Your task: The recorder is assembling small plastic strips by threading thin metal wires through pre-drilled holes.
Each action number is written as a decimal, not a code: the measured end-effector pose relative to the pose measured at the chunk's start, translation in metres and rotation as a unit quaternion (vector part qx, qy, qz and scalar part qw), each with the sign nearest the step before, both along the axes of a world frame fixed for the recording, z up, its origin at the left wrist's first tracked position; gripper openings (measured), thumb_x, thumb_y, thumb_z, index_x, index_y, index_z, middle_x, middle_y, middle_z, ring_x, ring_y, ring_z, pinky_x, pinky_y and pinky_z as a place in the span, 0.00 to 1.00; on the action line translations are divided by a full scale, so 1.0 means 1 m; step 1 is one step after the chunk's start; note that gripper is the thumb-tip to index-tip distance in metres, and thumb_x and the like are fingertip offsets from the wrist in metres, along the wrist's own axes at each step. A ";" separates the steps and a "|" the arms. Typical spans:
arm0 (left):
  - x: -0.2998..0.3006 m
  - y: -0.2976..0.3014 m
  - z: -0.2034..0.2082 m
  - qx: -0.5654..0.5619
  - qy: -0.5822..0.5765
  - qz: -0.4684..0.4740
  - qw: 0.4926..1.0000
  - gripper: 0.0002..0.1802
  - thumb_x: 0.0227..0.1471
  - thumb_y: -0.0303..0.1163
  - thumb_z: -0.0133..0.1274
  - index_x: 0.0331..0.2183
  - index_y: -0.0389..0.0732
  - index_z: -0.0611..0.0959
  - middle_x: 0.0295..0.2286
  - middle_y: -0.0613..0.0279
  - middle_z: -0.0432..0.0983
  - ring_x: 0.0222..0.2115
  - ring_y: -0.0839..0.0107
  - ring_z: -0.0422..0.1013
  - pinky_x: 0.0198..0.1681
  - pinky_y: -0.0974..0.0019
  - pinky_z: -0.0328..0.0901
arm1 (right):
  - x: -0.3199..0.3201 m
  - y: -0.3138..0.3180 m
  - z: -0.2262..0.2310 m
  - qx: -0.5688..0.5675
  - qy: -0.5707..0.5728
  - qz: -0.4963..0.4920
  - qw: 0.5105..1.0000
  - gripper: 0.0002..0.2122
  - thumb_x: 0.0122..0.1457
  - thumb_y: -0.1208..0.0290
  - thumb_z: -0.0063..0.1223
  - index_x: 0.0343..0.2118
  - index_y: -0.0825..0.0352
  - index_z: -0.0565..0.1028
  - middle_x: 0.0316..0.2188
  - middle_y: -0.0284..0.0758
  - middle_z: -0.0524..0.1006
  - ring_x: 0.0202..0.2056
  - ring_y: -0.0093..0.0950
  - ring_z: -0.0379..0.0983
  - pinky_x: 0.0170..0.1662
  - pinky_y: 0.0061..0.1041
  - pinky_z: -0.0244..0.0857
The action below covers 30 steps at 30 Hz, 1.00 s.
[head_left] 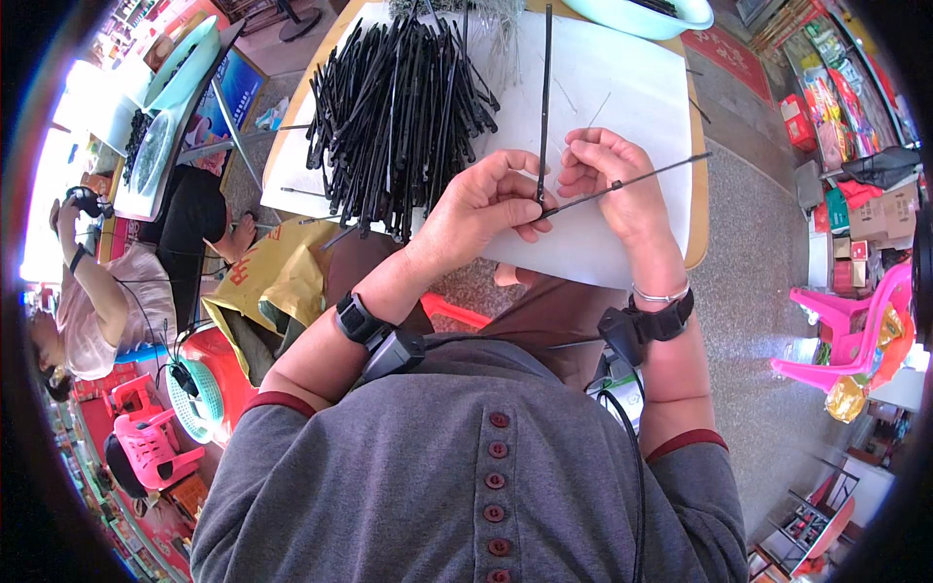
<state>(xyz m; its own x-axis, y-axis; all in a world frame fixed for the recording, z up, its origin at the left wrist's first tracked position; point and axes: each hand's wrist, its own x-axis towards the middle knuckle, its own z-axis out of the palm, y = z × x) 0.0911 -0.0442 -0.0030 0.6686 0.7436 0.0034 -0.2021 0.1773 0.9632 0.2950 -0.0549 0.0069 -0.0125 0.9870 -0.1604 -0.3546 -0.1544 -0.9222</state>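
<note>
My left hand pinches a thin black strip that stands up between thumb and fingers. A second black strip slants from the same fingertips to the right, passing across my right hand. The right hand's fingers are curled together, and a fine wire seems to rise from their tips. Both hands are close together above the white sheet on the table. Left of them lies a large heap of black strips, with several ends hanging over the near edge.
Thin silvery wires lie bunched behind the heap. A pale green basin with black pieces stands at the far edge. A yellow bag is left of my knees. Another person sits farther left; a pink chair stands right.
</note>
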 end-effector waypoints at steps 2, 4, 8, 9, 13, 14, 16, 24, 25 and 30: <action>0.000 0.000 0.001 -0.005 -0.006 -0.001 1.000 0.17 0.54 0.19 0.48 0.46 0.37 0.68 0.34 0.56 0.75 0.32 0.72 0.74 0.34 0.72 0.71 | 0.002 0.001 -0.003 -0.002 0.013 0.003 1.000 0.08 0.57 0.72 0.50 0.36 0.71 0.72 0.26 0.35 0.75 0.26 0.25 0.74 0.29 0.25 0.73; 0.001 0.000 0.001 -0.011 -0.012 -0.003 1.000 0.17 0.54 0.19 0.48 0.46 0.37 0.68 0.34 0.56 0.75 0.32 0.72 0.74 0.34 0.72 0.71 | 0.002 0.001 -0.004 -0.004 0.025 0.004 1.000 0.08 0.57 0.72 0.50 0.36 0.71 0.72 0.26 0.35 0.75 0.26 0.25 0.74 0.30 0.26 0.73; 0.001 0.000 0.003 -0.010 -0.007 -0.003 1.000 0.17 0.54 0.20 0.48 0.46 0.36 0.68 0.33 0.57 0.74 0.32 0.72 0.75 0.33 0.72 0.71 | 0.002 0.001 -0.002 -0.006 0.024 0.003 1.000 0.08 0.56 0.72 0.51 0.36 0.71 0.72 0.26 0.35 0.75 0.26 0.26 0.75 0.30 0.26 0.73; 0.001 0.000 0.002 -0.011 -0.010 -0.004 1.000 0.17 0.54 0.20 0.48 0.46 0.36 0.68 0.33 0.57 0.73 0.32 0.72 0.75 0.33 0.72 0.71 | 0.002 0.001 -0.002 -0.006 0.029 0.004 1.000 0.08 0.56 0.72 0.52 0.36 0.71 0.72 0.26 0.35 0.75 0.26 0.26 0.75 0.30 0.26 0.73; 0.001 0.000 0.002 -0.004 -0.004 -0.004 1.000 0.16 0.54 0.20 0.48 0.46 0.36 0.68 0.33 0.57 0.74 0.32 0.72 0.75 0.33 0.72 0.71 | 0.003 0.001 -0.004 -0.008 0.021 0.004 1.000 0.09 0.56 0.71 0.52 0.37 0.71 0.72 0.26 0.35 0.75 0.26 0.26 0.75 0.30 0.26 0.73; 0.000 0.000 0.002 -0.006 -0.004 -0.007 1.000 0.16 0.54 0.20 0.49 0.45 0.36 0.68 0.33 0.57 0.74 0.31 0.72 0.75 0.33 0.72 0.71 | 0.004 0.002 -0.006 -0.005 0.028 0.013 1.000 0.09 0.56 0.71 0.52 0.37 0.71 0.72 0.26 0.35 0.75 0.26 0.26 0.75 0.30 0.26 0.73; 0.000 0.000 0.002 -0.007 -0.004 -0.011 1.000 0.16 0.54 0.20 0.49 0.45 0.36 0.68 0.33 0.57 0.73 0.31 0.72 0.75 0.33 0.72 0.71 | 0.004 0.002 -0.006 -0.001 0.036 0.022 0.999 0.10 0.56 0.71 0.52 0.37 0.71 0.72 0.26 0.35 0.75 0.26 0.26 0.75 0.30 0.27 0.74; 0.000 0.000 0.001 0.003 -0.002 -0.007 1.000 0.16 0.54 0.19 0.48 0.45 0.35 0.68 0.32 0.58 0.73 0.31 0.73 0.75 0.32 0.73 0.71 | 0.001 0.002 -0.003 -0.005 -0.009 0.017 1.000 0.09 0.57 0.71 0.50 0.36 0.70 0.72 0.26 0.32 0.75 0.25 0.21 0.74 0.30 0.21 0.73; 0.000 0.000 0.001 0.004 -0.002 -0.007 1.000 0.16 0.54 0.19 0.48 0.45 0.35 0.68 0.32 0.58 0.73 0.31 0.73 0.75 0.32 0.73 0.71 | 0.000 0.002 -0.002 -0.004 -0.009 0.017 1.000 0.09 0.57 0.71 0.50 0.36 0.70 0.72 0.26 0.32 0.75 0.25 0.21 0.74 0.30 0.21 0.73; 0.004 -0.004 0.010 0.000 0.004 -0.001 1.000 0.14 0.53 0.21 0.50 0.43 0.34 0.70 0.31 0.61 0.73 0.30 0.75 0.74 0.32 0.73 0.70 | -0.001 0.002 0.001 -0.013 -0.043 0.028 0.999 0.09 0.57 0.71 0.50 0.36 0.71 0.71 0.25 0.32 0.74 0.24 0.21 0.73 0.29 0.20 0.72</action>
<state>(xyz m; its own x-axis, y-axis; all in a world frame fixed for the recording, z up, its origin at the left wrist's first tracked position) 0.0948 -0.0487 0.0072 0.6695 0.7428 -0.0028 -0.1936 0.1782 0.9648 0.2939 -0.0530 0.0084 -0.0529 0.9807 -0.1884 -0.2646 -0.1957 -0.9443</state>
